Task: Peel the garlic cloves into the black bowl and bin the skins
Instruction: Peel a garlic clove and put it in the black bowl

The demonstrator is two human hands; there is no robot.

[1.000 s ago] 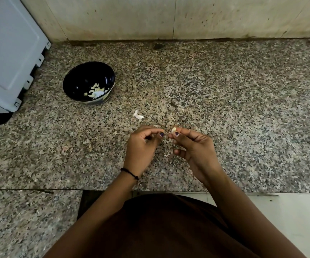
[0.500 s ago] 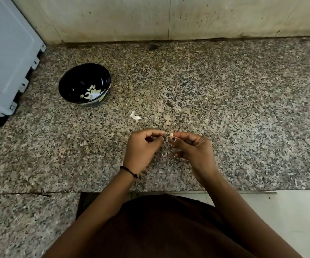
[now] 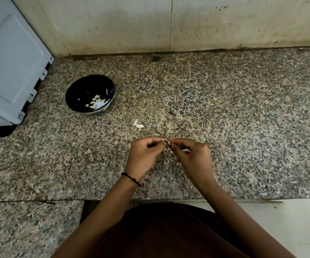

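Off-white and tiny, the garlic clove (image 3: 168,143) sits pinched between the fingertips of both hands, so nearly all of it is hidden. It is held just above the bench (image 3: 243,127), near the middle of the front edge. The left hand (image 3: 145,155) has thumb and forefinger closed on the clove with the other fingers curled into the palm. The right hand (image 3: 193,157) meets it tip to tip, gripping the same clove in the same curled way. A few pale flakes (image 3: 171,151) lie on the speckled granite right under the hands.

A black thread band (image 3: 132,178) circles the left wrist.

A white scrap of skin (image 3: 137,124) lies on the stone a little farther back and to the left, apart from both hands. Beyond it, toward the back left corner, stands the black bowl (image 3: 83,88) — peeled cloves (image 3: 96,103) are heaped against its nearer right wall.

Left of the bowl, at the bench's left edge, a grey-white box (image 3: 10,71) leans. A stained tiled wall (image 3: 150,25) runs along the back edge — a dark garment (image 3: 169,229) fills the bottom of the view.
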